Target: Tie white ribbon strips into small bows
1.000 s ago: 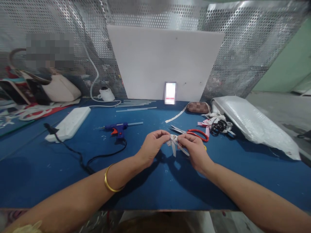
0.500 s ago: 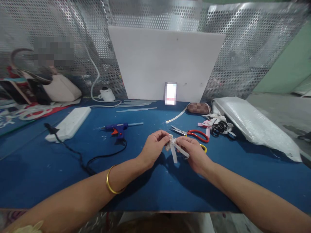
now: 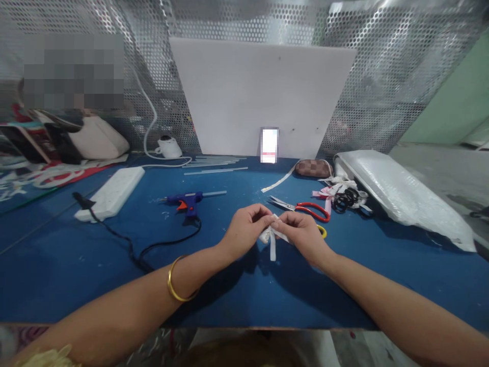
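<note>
1. The left hand (image 3: 246, 229) is closed to a pinch, thumb and fingertips gripping the left side of a small white ribbon bow (image 3: 270, 235), held just above the blue table (image 3: 229, 285). A gold bangle (image 3: 176, 285) sits on that forearm.
2. The right hand (image 3: 301, 232) is likewise closed in a pinch on the bow's right side, fingertips almost meeting those of the left hand; one ribbon tail hangs straight down between the two hands.
3. The step in hand looks like shaping or tightening the bow's centre, with both hands working at its knot. The next move probably calls for a steady pinch so the loops do not slip, while the tail is drawn or wrapped evenly.
4. Just behind the right hand lie red-handled scissors (image 3: 305, 208), blades pointing left, and partly hidden under the hand a yellow ring-shaped thing (image 3: 323, 232) I cannot identify.
5. Further right is a heap of ribbon pieces and black hair ties (image 3: 342, 196), beside a white plastic-wrapped bundle (image 3: 401, 196).
6. To the left lies a blue glue gun (image 3: 189, 201) with its black cord, and beyond it a white power strip (image 3: 114, 191).
</note>
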Demonstrator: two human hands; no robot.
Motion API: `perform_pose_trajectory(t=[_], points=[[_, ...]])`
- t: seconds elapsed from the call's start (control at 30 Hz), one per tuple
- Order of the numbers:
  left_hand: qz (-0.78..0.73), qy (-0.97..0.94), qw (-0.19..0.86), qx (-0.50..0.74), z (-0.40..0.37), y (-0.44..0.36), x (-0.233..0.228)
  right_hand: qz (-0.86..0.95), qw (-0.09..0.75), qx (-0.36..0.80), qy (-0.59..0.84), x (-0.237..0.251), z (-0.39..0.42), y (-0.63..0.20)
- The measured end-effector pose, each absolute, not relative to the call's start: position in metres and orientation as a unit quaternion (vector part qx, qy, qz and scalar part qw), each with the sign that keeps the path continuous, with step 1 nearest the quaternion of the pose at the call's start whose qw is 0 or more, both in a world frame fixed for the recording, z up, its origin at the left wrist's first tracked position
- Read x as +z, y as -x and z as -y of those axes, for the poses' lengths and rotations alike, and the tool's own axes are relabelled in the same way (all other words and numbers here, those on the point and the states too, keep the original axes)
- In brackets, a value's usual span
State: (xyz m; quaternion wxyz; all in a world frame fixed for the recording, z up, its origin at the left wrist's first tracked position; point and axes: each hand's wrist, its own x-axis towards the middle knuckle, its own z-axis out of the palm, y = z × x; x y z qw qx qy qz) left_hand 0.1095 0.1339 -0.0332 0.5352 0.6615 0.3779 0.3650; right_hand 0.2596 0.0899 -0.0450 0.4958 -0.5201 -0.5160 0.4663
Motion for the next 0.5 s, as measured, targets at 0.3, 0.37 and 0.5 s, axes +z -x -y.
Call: perform_pose_trajectory(t=[0.3, 0.37, 0.5], points=[[-0.365, -0.615, 0.620, 0.322, -0.1337, -0.1094, -0.0342, 0.473, 0.525, 0.490, 0.510, -0.0447, -0.0918, -0.2647], [-0.370, -0.617, 0.613, 0.327, -0.1341, -0.1089, -0.0333, 0.470, 0.518, 0.505, 0.505, -0.0435, -0.0918, -0.2644], [-0.381, -0.638, 0.584, 0.327, -0.1342, -0.1081, -0.0311, 0.489, 0.517, 0.477, 0.515, -0.0419, -0.0906, -0.2633]])
